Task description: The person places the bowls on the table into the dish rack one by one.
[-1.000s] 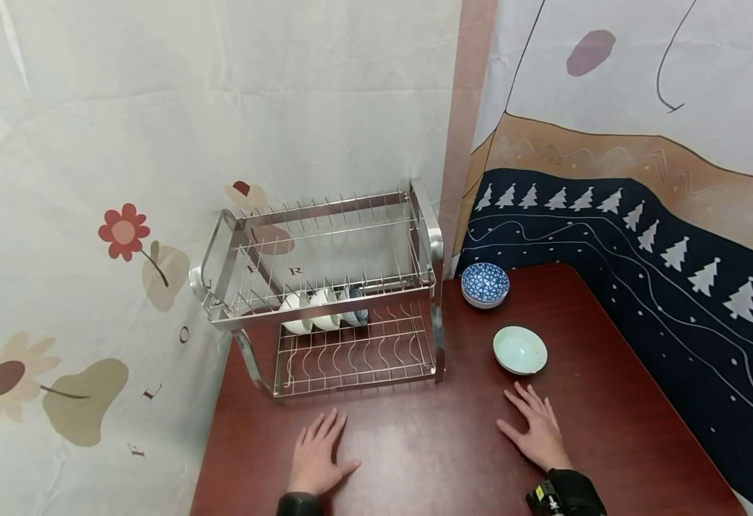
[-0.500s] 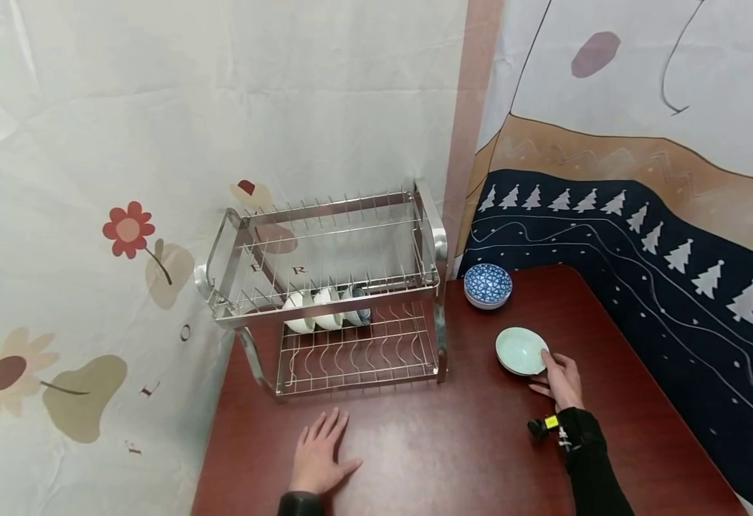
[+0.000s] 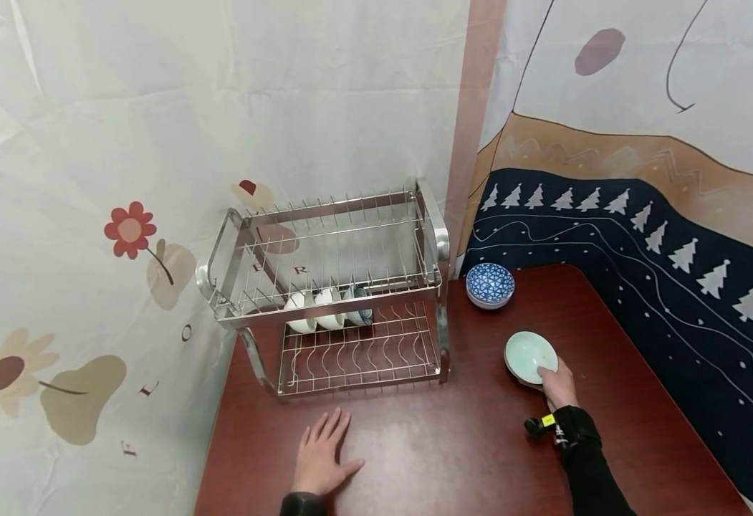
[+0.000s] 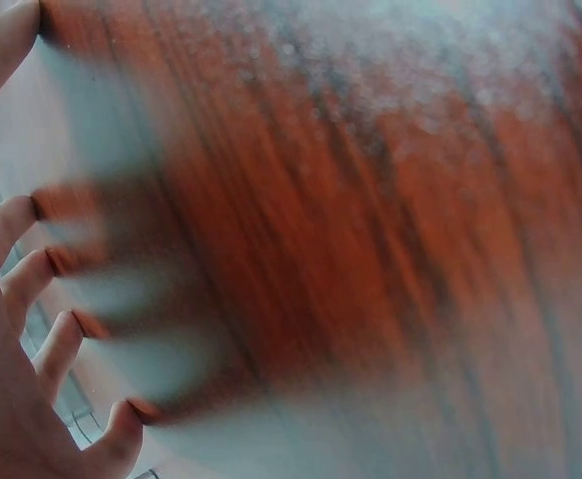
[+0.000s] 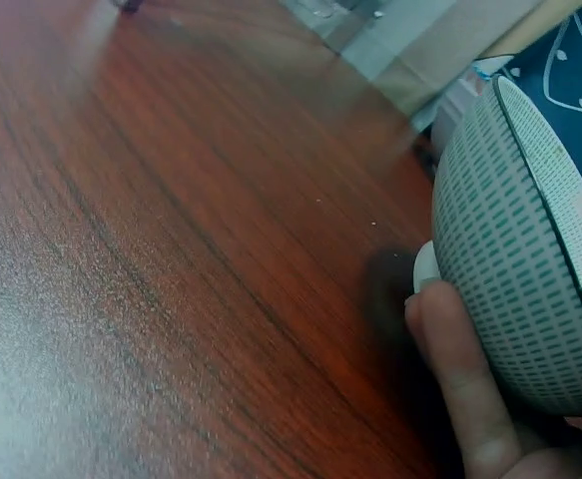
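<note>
My right hand (image 3: 560,385) pinches the near right rim of a pale green bowl (image 3: 529,356), thumb over the edge and fingers beneath. In the right wrist view the bowl (image 5: 510,249) shows a green-dashed outer wall and white foot; it tilts, and a finger (image 5: 460,369) presses near the foot. My left hand (image 3: 322,456) lies on the table with fingers spread, holding nothing; its fingertips touch the wood in the left wrist view. Ahead of it stands a two-tier metal dish rack (image 3: 344,301), with several cups or small bowls (image 3: 329,312) tilted on the lower tier.
Blue-patterned bowls (image 3: 490,284), seemingly stacked, stand at the back right of the brown table (image 3: 440,444), right of the rack. Printed cloth (image 3: 350,93) hangs behind the rack, and dark cloth with white trees (image 3: 673,308) borders the right edge.
My right hand has gone from lying spread below the pale green bowl to gripping its rim. The bowl has shifted slightly toward me and right. The left hand stays put.
</note>
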{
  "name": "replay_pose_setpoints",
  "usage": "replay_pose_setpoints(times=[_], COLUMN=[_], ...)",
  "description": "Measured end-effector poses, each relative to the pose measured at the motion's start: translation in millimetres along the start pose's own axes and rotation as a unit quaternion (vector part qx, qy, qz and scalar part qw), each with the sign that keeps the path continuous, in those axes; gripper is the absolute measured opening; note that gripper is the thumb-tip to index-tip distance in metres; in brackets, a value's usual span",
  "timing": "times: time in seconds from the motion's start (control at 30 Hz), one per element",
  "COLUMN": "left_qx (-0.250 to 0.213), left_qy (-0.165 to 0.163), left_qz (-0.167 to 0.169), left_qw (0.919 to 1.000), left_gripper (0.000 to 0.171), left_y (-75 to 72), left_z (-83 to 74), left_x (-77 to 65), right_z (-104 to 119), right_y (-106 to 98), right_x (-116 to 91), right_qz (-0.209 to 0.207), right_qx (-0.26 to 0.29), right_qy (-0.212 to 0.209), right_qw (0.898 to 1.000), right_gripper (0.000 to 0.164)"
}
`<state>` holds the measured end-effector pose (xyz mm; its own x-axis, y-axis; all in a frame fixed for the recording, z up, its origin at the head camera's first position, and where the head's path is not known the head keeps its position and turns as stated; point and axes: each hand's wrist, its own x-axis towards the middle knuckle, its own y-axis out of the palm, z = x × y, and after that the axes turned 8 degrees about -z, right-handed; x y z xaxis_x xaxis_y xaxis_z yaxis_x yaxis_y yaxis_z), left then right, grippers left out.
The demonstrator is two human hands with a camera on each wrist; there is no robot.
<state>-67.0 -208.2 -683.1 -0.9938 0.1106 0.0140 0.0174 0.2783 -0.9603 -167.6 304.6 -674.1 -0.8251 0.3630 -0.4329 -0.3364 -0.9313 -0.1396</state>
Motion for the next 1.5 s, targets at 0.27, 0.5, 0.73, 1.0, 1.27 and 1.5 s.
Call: replay_pose_setpoints(times=[0.27,0.5,0.73,1.0,1.27,1.5], left_qx=[-0.001,-0.011,-0.012,-0.009,-0.008,-0.006], left_qy=[-0.002,-0.006,-0.006,-0.006,-0.008,-0.005], left_qz=[0.008,0.008,0.004,0.01,0.011,0.009], left_qw=[1.0,0.9999,0.9999,0.9999,0.9999,0.9999], left_gripper=[0.097,0.097,0.096,0.096,0.096,0.097], left_y=[-3.1,-6.0,-5.1,-4.1,-4.4,-2.3], left_z=[-0.3,-1.4,-1.0,-2.4,-2.6,-1.9], left_x=[1.3,-0.2,-1.1,-0.1,-0.6,-1.1], right_z=[2,9,8,1,-6,-5], right_y=[-3,0,15,44,72,86], right_x=[-16,-30,-45,-74,-97,-106], right_qz=[-0.015,-0.044,-0.02,0.031,0.072,0.077], right_qx=[0.097,0.021,-0.049,-0.116,-0.166,-0.171], right_qy=[-0.017,-0.061,-0.076,-0.11,-0.125,-0.152], right_qw=[0.995,0.997,0.996,0.987,0.975,0.97], right_gripper=[0.074,0.067,0.067,0.062,0.062,0.055])
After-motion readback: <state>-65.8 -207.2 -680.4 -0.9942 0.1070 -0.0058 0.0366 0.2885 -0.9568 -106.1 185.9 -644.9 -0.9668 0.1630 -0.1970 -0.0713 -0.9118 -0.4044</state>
